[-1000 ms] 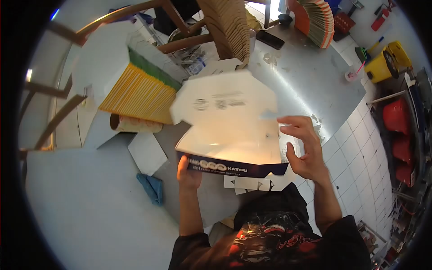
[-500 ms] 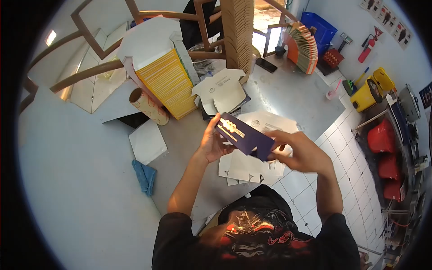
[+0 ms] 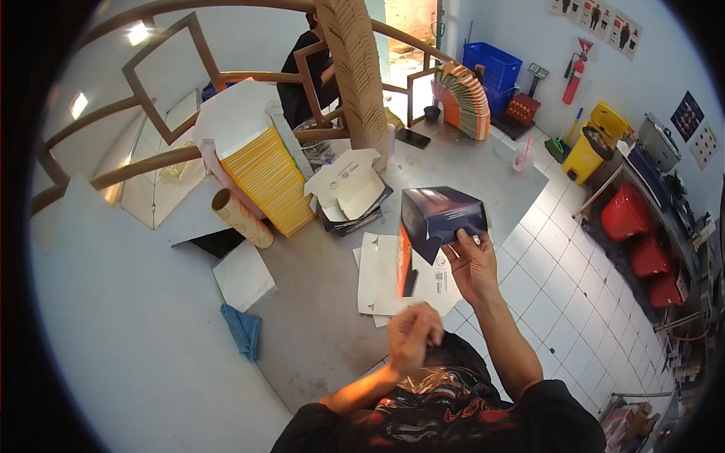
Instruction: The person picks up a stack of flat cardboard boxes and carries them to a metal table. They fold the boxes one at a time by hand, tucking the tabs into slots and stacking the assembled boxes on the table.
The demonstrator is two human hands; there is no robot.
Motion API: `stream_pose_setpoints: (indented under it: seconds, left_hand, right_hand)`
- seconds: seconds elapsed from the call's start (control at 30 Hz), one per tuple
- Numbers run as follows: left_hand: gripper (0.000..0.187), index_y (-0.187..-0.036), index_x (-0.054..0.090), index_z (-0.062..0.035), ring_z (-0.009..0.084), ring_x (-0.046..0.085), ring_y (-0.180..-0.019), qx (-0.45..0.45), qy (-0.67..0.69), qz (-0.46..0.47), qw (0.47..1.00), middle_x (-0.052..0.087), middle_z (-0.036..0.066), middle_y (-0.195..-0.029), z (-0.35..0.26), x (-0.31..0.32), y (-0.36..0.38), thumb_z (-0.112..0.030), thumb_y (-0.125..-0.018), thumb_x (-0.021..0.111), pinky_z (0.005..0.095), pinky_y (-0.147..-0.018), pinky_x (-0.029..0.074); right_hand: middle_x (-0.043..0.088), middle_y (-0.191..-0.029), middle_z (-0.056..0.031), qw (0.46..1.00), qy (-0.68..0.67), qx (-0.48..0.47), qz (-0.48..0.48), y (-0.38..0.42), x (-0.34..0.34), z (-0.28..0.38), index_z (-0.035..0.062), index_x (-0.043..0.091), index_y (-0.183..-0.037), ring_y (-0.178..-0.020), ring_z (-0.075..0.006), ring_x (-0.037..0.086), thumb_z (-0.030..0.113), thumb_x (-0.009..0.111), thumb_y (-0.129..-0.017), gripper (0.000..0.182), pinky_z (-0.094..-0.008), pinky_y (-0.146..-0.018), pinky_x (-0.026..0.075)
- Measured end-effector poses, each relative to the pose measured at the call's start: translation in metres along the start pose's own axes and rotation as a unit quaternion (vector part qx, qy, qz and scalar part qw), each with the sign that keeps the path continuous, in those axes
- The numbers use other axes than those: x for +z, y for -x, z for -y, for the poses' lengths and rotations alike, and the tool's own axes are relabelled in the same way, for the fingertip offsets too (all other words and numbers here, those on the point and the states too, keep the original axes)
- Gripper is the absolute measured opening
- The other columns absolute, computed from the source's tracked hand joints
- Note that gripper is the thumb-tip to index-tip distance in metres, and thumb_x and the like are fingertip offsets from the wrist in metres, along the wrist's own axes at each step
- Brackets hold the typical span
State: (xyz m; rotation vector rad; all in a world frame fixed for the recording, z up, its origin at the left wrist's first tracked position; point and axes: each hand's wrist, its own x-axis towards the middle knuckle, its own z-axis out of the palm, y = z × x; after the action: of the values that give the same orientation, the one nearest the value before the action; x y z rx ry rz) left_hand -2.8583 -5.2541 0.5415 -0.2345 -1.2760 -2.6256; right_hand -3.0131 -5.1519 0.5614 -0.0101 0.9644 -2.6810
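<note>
A dark blue carton box with an orange flap hangs above the table, tilted. My right hand grips it from below on the right, thumb against its side. Just under the orange flap is my left hand, apart from the box, its fingers curled in and slightly blurred, with nothing visible in them. Flat white carton sheets lie on the table behind the box. Further left sits a stack of folded cartons, white inside and dark outside.
A metal table carries a bundle of yellow-edged cartons, a cardboard tube, a phone and a fan of orange-green cartons. A blue cloth lies at left. Another person is behind the brown frame.
My left hand has let go of the box and dropped toward my body. The box has turned in my right hand, now showing other faces and an orange flap. The view has shifted.
</note>
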Motion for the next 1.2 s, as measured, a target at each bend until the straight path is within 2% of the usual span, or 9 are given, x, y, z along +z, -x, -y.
stream_pose_setpoints:
  seconds: [0.1,0.2,0.33,0.6,0.77,0.87,0.97,1.07,1.2]
  left_hand:
    - [0.050,-0.117,0.051,-0.0034,0.0186,0.057,-0.080,-0.140,0.103,0.013,0.985,0.058,0.010,-0.090,0.004,0.043,0.009,-0.050,-0.104,0.039,0.0274,-0.065,0.042]
    - [0.084,-0.148,0.028,-0.0085,0.0217,0.042,-0.125,-0.198,0.074,-0.099,0.972,0.046,0.011,-0.136,0.019,0.055,-0.002,-0.073,-0.096,0.014,0.0409,-0.101,0.033]
    - [0.074,-0.150,0.029,-0.0119,0.0233,0.037,-0.136,-0.069,0.111,-0.087,0.988,0.040,0.010,-0.148,0.028,0.042,-0.028,-0.066,-0.100,0.017,0.0415,-0.109,0.030]
    - [0.021,-0.122,0.058,-0.0088,0.0137,0.057,-0.109,0.074,0.111,-0.201,0.970,0.063,0.003,-0.121,0.051,0.033,-0.051,-0.017,-0.103,0.050,0.0342,-0.094,0.044]
    - [0.023,-0.123,0.058,-0.0018,0.0146,0.060,-0.105,0.102,0.047,-0.186,0.976,0.064,0.008,-0.116,0.060,0.034,-0.059,-0.010,-0.102,0.050,0.0328,-0.096,0.046]
    - [0.022,-0.121,0.058,0.0002,0.0157,0.063,-0.101,0.116,0.018,-0.199,0.973,0.066,0.010,-0.114,0.064,0.052,-0.072,-0.005,-0.101,0.052,0.0330,-0.093,0.050]
    - [0.022,-0.120,0.057,0.0011,0.0164,0.065,-0.093,0.111,-0.045,-0.224,0.967,0.066,0.011,-0.110,0.074,0.075,-0.082,-0.003,-0.099,0.053,0.0339,-0.084,0.055]
    - [0.024,-0.120,0.055,0.0014,0.0182,0.065,-0.088,0.131,-0.116,-0.195,0.965,0.066,0.011,-0.105,0.083,0.102,-0.097,-0.002,-0.096,0.053,0.0342,-0.072,0.056]
    - [0.025,-0.118,0.054,0.0016,0.0174,0.066,-0.084,0.162,-0.153,-0.207,0.953,0.066,0.011,-0.102,0.089,0.135,-0.114,0.002,-0.093,0.056,0.0329,-0.072,0.056]
  right_hand:
    - [0.070,-0.103,-0.0068,0.999,-0.043,-0.027,-0.008,0.015,0.005,0.007,0.0139,0.049,-0.119,-0.095,-0.0194,0.069,0.003,0.066,-0.092,0.034,-0.0398,-0.088,0.058]
    - [0.068,-0.107,-0.0080,0.995,-0.059,-0.078,0.001,0.028,0.007,0.012,0.0124,0.047,-0.122,-0.096,-0.0208,0.068,0.002,0.064,-0.092,0.036,-0.0380,-0.087,0.057]
    - [0.064,-0.114,-0.0098,0.995,-0.042,-0.084,0.030,0.050,0.013,0.019,0.0088,0.047,-0.125,-0.106,-0.0231,0.064,0.004,0.064,-0.093,0.036,-0.0434,-0.097,0.051]
    - [0.067,-0.100,-0.0059,0.999,0.035,0.012,0.033,0.066,-0.005,0.002,0.0049,0.058,-0.120,-0.090,-0.0181,0.066,-0.001,0.070,-0.086,0.036,-0.0332,-0.078,0.055]
    - [0.067,-0.099,-0.0052,0.987,0.138,0.013,0.076,0.058,-0.047,0.025,0.0053,0.062,-0.116,-0.091,-0.0169,0.064,-0.001,0.076,-0.081,0.038,-0.0328,-0.075,0.052]
    - [0.064,-0.113,-0.0087,0.976,0.012,0.070,0.206,0.048,-0.080,0.046,0.0024,0.055,-0.126,-0.100,-0.0208,0.063,0.006,0.081,-0.077,0.056,-0.0383,-0.083,0.053]
    - [0.059,-0.123,-0.0077,0.983,-0.063,0.095,0.146,0.043,-0.105,0.068,0.0092,0.050,-0.134,-0.108,-0.0216,0.056,0.056,0.075,-0.078,0.077,-0.0378,-0.080,0.046]
    - [0.058,-0.122,-0.0116,0.908,-0.265,0.120,0.301,0.030,-0.132,0.090,0.0025,0.046,-0.138,-0.112,-0.0230,0.054,0.045,0.071,-0.087,0.071,-0.0414,-0.085,0.048]
    - [0.056,-0.126,-0.0146,0.851,-0.389,0.216,0.277,0.017,-0.159,0.116,0.0004,0.041,-0.142,-0.114,-0.0253,0.054,0.050,0.075,-0.082,0.084,-0.0412,-0.084,0.049]
